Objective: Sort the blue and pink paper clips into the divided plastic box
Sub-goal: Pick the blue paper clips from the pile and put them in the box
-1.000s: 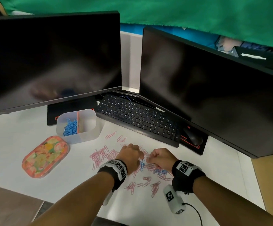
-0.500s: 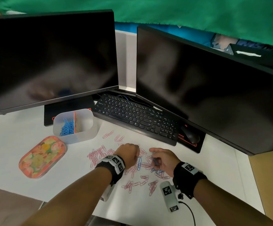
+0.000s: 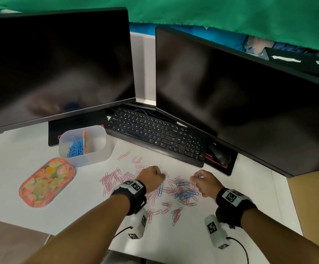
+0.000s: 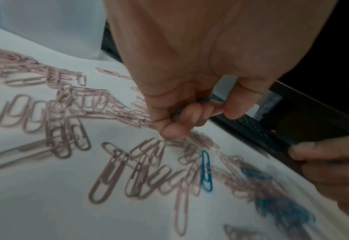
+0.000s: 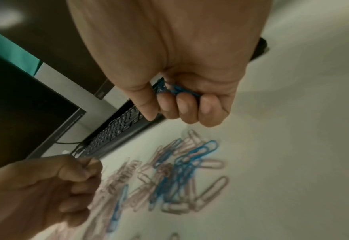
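Loose pink paper clips (image 3: 115, 178) and blue paper clips (image 3: 185, 193) lie beside the divided plastic box (image 3: 97, 155).

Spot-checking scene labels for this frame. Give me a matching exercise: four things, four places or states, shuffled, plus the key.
Things
1. divided plastic box
2. floral lid
3. left hand
4. mouse

Places or states
A. flat on the desk, nearer the person than the box
B. curled round blue clips
C. right of the keyboard, under the right monitor
D. blue clips in its left compartment only

Pairs: 1-D, 2-A, 3-B, 4-C
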